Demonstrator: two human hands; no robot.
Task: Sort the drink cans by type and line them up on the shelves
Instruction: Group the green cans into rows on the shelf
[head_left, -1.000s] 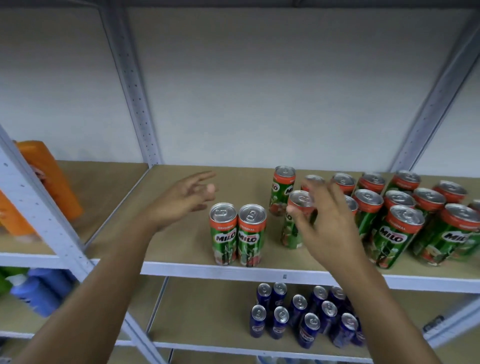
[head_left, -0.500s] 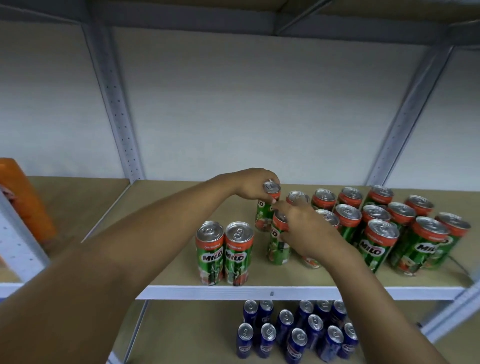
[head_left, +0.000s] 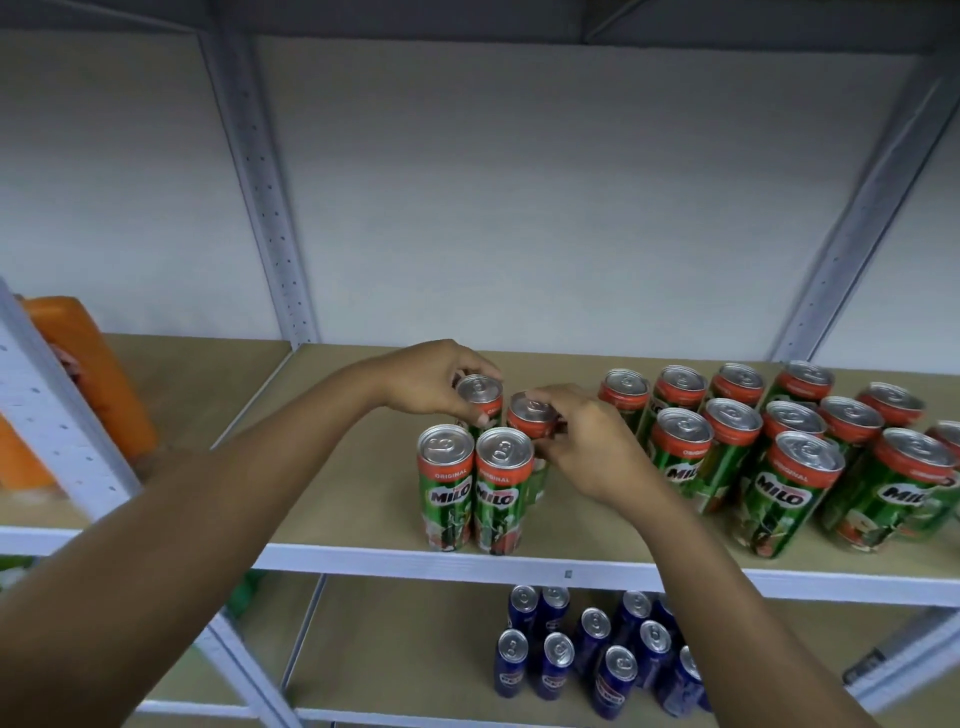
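Two green and red Milo cans (head_left: 474, 488) stand side by side at the front edge of the wooden shelf (head_left: 363, 519). Right behind them my left hand (head_left: 431, 379) grips the rim of a third Milo can (head_left: 479, 392), and my right hand (head_left: 582, 447) grips a fourth Milo can (head_left: 530, 415) beside it. Both held cans stand upright, close behind the front pair. A loose cluster of several more Milo cans (head_left: 789, 457) fills the right part of the same shelf.
Several blue cans (head_left: 597, 654) stand on the shelf below. An orange package (head_left: 88, 379) sits in the bay to the left, beyond the grey perforated upright (head_left: 57, 415). Bare shelf lies left of the front pair.
Both hands took a Milo can each from the cluster and carried them left, down behind the front pair. The camera view tilted up slightly.
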